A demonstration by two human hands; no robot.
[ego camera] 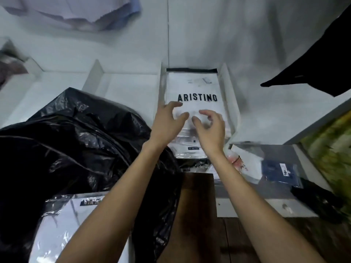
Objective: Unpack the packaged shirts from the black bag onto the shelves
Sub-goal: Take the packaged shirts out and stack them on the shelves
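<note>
Packaged shirts (197,88) in shelf compartment (230,86) (stacked)

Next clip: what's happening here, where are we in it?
A person is stocking white shelf compartments with packaged shirts. Both hands, left hand and right hand, hover open over the top ARISTINO package on a stack in one compartment, holding nothing. The black bag sits to the left, with more packaged shirts showing at its mouth.
</note>
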